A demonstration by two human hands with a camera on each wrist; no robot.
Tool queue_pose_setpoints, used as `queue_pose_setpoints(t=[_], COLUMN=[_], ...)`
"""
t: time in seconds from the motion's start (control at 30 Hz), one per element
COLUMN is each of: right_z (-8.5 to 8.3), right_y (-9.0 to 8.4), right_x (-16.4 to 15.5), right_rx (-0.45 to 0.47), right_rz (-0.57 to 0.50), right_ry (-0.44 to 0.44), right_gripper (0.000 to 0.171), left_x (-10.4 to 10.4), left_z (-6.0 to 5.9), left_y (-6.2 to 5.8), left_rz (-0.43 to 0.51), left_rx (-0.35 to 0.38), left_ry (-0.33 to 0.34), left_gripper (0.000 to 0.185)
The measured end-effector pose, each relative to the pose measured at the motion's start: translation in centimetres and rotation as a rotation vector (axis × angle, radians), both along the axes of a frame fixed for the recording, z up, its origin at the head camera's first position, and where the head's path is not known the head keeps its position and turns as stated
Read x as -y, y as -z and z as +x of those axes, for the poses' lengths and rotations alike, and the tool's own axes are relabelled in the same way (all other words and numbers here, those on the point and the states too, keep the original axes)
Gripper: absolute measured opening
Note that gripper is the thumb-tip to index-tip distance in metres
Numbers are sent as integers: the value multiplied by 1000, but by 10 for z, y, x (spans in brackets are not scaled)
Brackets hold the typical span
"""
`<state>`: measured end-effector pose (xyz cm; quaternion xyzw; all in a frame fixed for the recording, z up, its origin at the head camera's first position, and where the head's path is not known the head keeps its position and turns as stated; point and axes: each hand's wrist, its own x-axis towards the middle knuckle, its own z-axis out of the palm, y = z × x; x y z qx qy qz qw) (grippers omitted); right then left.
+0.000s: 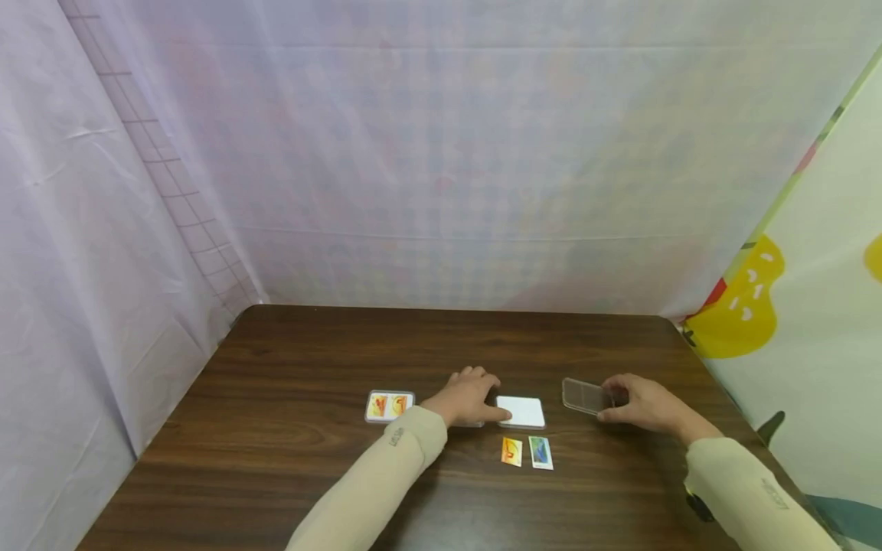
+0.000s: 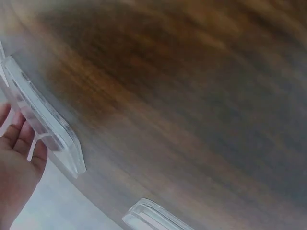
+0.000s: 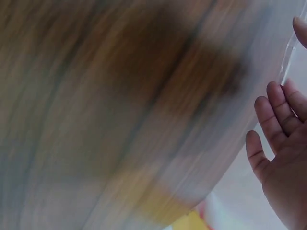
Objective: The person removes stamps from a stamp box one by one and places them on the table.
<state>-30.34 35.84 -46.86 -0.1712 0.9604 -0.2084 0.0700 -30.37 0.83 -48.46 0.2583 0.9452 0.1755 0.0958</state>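
On the table [image 1: 296, 459], the left hand [image 1: 463, 399], fingers spread, touches a white case [image 1: 527, 412] at nine o'clock; the right hand [image 1: 642, 403] pinches a clear lid [image 1: 581, 396] at three (edge-holding, I'd say, avoids smudges). Two picture cards [image 1: 511, 451] lie at six.

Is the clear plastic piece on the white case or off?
Off: the right hand holds the clear piece apart from the white case, with brown tabletop showing between them.
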Motion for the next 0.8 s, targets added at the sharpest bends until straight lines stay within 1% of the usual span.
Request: queue_pose_setpoints(t=[0.1,0.2,0.33,0.47,0.57,0.8], right_z=[0,-1,-3,-3,-3,0], right_y=[-3,-5,-6,-6,-5,4], right_x=[18,39,64,80,88,97], right_rx=[-17,-34,-85,-139,-150,-141], right_rz=[-33,-54,-36,-2,8,22], right_ry=[4,-13,-49,-88,-105,-112], right_gripper=[71,70,68,66,65,60], left_x=[-1,-3,-5,-4,-3,0], left_z=[0,0,-1,-2,-4,-4], left_y=[-3,-5,-6,-7,-7,-6], left_rz=[26,50,78,86,79,46], left_rx=[-15,-32,-50,-67,-90,-128], left_ry=[10,22,26,26,33,51], left_gripper=[74,78,81,81,78,62])
